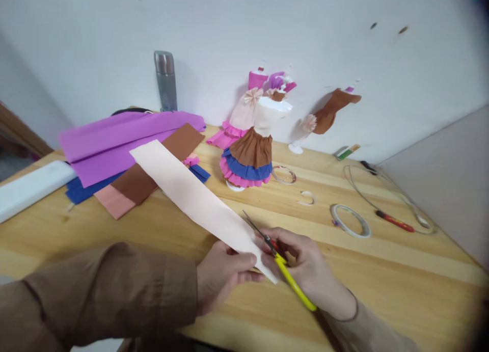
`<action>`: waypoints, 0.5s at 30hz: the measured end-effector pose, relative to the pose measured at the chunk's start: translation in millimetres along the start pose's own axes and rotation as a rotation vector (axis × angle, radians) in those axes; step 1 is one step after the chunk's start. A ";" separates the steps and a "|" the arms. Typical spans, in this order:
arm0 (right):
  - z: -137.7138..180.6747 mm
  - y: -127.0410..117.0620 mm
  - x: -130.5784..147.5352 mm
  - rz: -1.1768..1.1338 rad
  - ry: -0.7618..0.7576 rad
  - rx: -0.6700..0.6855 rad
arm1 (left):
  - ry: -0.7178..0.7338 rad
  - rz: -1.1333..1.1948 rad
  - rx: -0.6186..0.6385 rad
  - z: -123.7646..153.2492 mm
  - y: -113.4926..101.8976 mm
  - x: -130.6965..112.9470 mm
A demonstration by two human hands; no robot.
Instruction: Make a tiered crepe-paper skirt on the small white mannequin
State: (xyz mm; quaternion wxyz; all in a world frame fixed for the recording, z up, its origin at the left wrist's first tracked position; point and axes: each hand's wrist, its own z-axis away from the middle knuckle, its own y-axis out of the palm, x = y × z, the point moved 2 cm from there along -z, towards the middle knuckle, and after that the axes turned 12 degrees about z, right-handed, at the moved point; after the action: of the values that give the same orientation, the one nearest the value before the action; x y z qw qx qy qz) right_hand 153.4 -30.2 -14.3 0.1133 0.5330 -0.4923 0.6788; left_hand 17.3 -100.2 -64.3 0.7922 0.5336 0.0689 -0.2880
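Note:
A long pale pink strip of what looks like crepe paper slants across the middle, its far end above the stacked sheets. My left hand pinches it near its lower right end, thumb on top. My right hand is closed around scissors with a yellow handle, a bit of red showing among the fingers. Their blades point up and left beside the strip's edge, and fingertips of this hand appear to touch the strip. Just beyond stands a small dress form in a white bodice with brown, blue and pink tiers.
Purple sheets and brown paper lie at left near a white box-like object. A grey flask and more dressed forms stand by the wall. At right are a tape roll and a red-handled tool with cable.

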 end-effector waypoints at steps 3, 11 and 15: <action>-0.5 1.2 -3.9 -0.085 0.017 -0.006 | -0.012 -0.008 -0.006 -0.1 1.0 -0.1; 0.4 1.3 -21.5 -0.159 0.063 -0.077 | -0.018 -0.015 -0.020 1.5 1.4 0.1; 2.0 -0.2 -26.9 -0.122 0.080 -0.138 | -0.037 -0.035 -0.013 0.0 -0.9 0.8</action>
State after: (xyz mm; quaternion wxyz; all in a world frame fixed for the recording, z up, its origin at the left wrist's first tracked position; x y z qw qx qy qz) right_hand 165.6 -21.7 -36.7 0.2104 0.5253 -0.4996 0.6559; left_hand 17.5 -100.7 -65.3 0.7915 0.5219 0.0654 -0.3113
